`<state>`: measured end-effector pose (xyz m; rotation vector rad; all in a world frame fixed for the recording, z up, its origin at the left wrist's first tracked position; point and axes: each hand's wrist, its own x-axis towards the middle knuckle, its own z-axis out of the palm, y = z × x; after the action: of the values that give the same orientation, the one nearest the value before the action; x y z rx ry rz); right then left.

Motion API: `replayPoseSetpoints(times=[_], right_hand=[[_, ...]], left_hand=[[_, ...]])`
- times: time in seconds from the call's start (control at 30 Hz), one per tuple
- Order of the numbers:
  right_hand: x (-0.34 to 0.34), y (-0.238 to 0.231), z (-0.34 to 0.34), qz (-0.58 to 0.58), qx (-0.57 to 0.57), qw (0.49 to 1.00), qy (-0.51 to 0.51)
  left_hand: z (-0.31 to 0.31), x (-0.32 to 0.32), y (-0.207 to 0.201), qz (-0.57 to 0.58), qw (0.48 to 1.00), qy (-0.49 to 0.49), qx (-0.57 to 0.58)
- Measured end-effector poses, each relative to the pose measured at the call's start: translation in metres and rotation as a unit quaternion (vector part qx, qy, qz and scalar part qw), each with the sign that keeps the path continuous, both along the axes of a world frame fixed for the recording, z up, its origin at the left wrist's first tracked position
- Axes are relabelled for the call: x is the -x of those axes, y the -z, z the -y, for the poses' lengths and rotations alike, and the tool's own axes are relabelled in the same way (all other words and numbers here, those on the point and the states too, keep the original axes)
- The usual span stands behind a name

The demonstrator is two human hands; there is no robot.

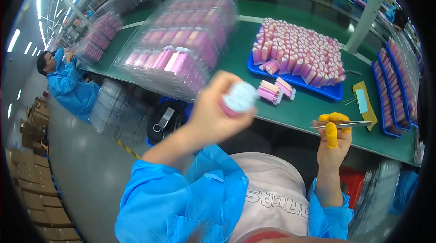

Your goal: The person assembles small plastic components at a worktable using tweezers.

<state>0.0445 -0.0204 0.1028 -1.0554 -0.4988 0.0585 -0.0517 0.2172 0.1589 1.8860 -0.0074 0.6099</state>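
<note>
My left hand (210, 109) is closed around a pink piece with a pale blue, rounded end (240, 97); motion blurs both, and its exact kind cannot be made out. It hangs above the front edge of the green worktable (290, 115). To the right, my right hand (334, 145), with yellow finger cots, grips metal tweezers (356, 124) that point sideways to the right. A few loose pink-and-white pieces (269, 91) lie between my hands, in front of a blue tray (313, 89) packed with standing pink, wedge-topped pieces (299, 48).
Clear plastic trays of pink pieces (177, 43) form a tall stack at left. More blue trays (386, 93) lean at the right edge, near a yellow sheet with a pale green strip (362, 100). A co-worker in blue (68, 82) sits far left; cartons (38, 188) stand below.
</note>
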Motion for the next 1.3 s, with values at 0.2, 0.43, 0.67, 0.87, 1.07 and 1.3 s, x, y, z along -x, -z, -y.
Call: replayPoseSetpoints(times=[0.2,0.43,0.67,0.87,1.07,1.3], right_hand=[[-0.030,0.023,-0.012,-0.008,0.051,0.999,0.002],[-0.041,0.032,-0.020,-0.017,0.070,0.997,0.013],[-0.049,0.039,-0.004,-0.040,0.052,0.997,0.032],[-0.056,0.047,-0.001,-0.036,0.062,0.996,0.050],[-0.057,0.054,0.000,-0.048,0.057,0.996,0.052],[-0.063,0.071,0.005,-0.077,0.033,0.995,0.052]], left_hand=[[-0.123,-0.031,-0.065,-0.110,0.927,-0.230,-0.276],[-0.211,-0.090,-0.060,-0.305,0.853,-0.275,-0.323],[-0.219,-0.086,-0.061,-0.204,0.906,-0.290,-0.232],[-0.169,-0.096,-0.065,-0.181,0.816,-0.365,-0.410],[-0.154,-0.116,-0.037,-0.189,0.810,-0.362,-0.421],[-0.157,-0.107,-0.033,-0.176,0.881,-0.309,-0.312]])
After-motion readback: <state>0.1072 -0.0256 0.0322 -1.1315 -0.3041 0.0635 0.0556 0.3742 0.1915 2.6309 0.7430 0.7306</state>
